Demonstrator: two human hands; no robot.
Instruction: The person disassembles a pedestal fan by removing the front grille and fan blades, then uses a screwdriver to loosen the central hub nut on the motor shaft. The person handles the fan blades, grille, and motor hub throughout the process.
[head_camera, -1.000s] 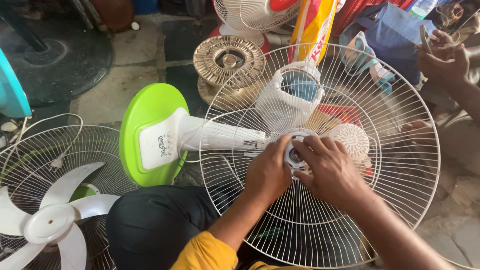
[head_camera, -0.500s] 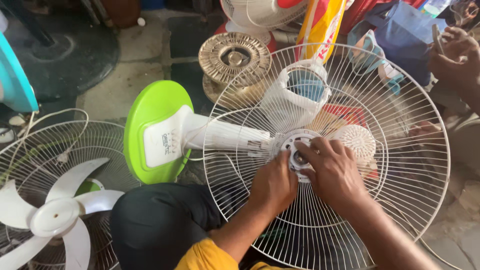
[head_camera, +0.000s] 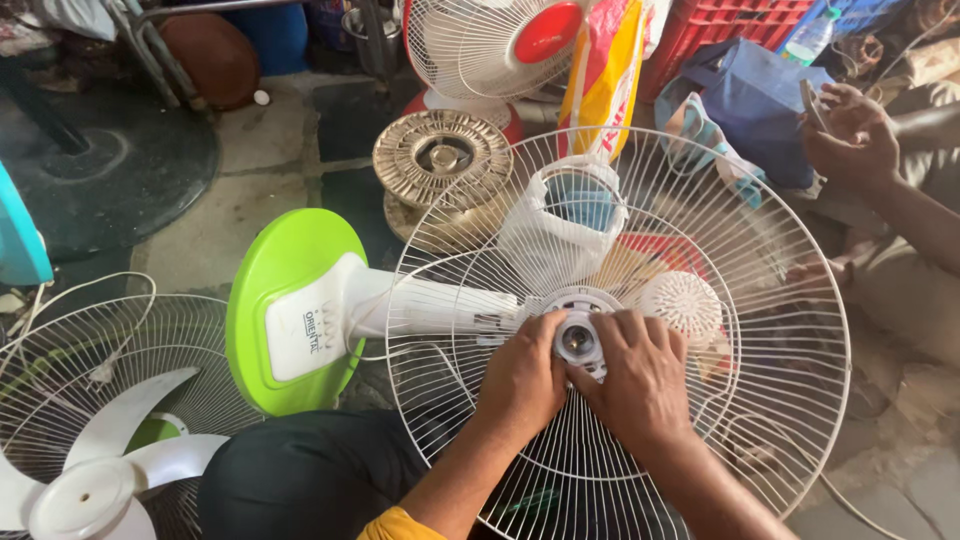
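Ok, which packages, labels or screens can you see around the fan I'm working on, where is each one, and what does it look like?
Printed label: on the white stem block against the green fan base, left of your left hand; small dark lettering.
Tall bag: upright behind the wire guard, top centre; yellow, white and red.
Clear plastic bag: behind the guard, above your right hand; whitish, something blue inside.
Phone: in another person's hand, top right; its screen cannot be seen.
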